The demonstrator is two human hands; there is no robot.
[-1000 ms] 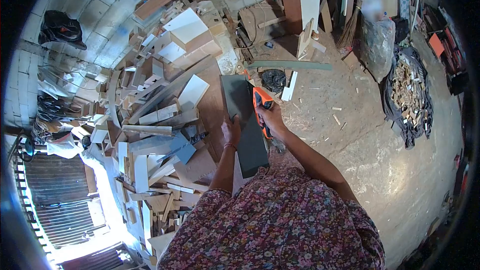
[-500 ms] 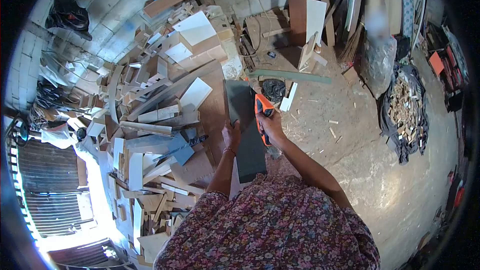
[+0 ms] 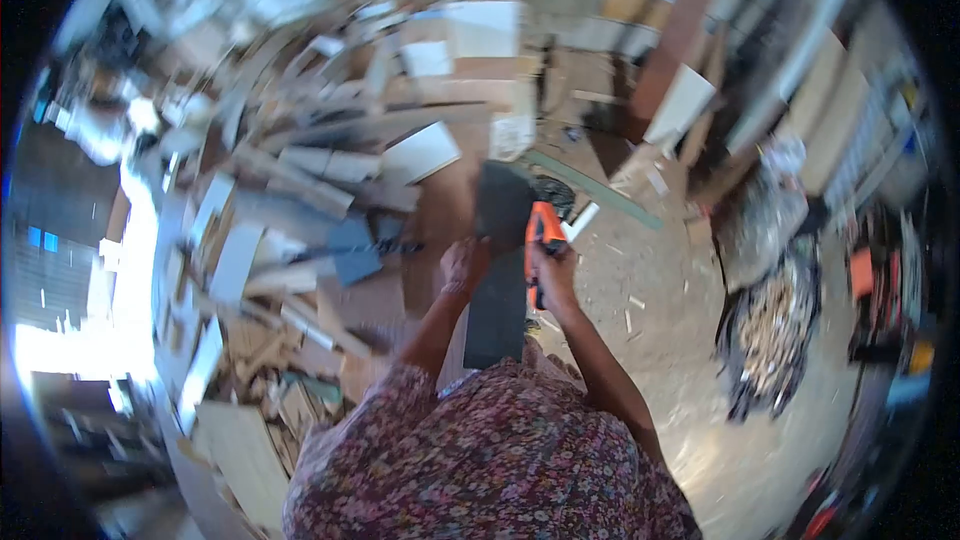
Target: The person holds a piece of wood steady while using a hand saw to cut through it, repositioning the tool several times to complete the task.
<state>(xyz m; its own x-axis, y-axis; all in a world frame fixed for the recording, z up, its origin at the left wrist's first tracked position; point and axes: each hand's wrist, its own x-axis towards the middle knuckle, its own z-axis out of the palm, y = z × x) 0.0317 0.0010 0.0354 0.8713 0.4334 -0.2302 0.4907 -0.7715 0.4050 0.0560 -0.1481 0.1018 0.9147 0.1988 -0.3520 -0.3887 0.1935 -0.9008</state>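
Observation:
A long dark grey board (image 3: 494, 305) lies lengthwise in front of my body, over the edge of a brown wooden surface (image 3: 430, 270). My left hand (image 3: 466, 265) is at the board's left edge, its fingers blurred by motion. An orange and black tool (image 3: 541, 240) stands along the board's right edge. My right hand (image 3: 554, 270) is wrapped round its handle. The tool's working end is too blurred to make out.
Wood offcuts and a white panel (image 3: 422, 153) are heaped on the left. Beyond the board lie a green strip (image 3: 595, 187) and a black coil (image 3: 553, 196). At right, a dark sack (image 3: 775, 330) holds wood scraps. Tall planks (image 3: 690, 30) lean at the back.
The whole view has turned and blurred, shifting the surroundings. My right hand and the orange tool appear slightly nearer my body along the board's edge. Both hands stay at the board.

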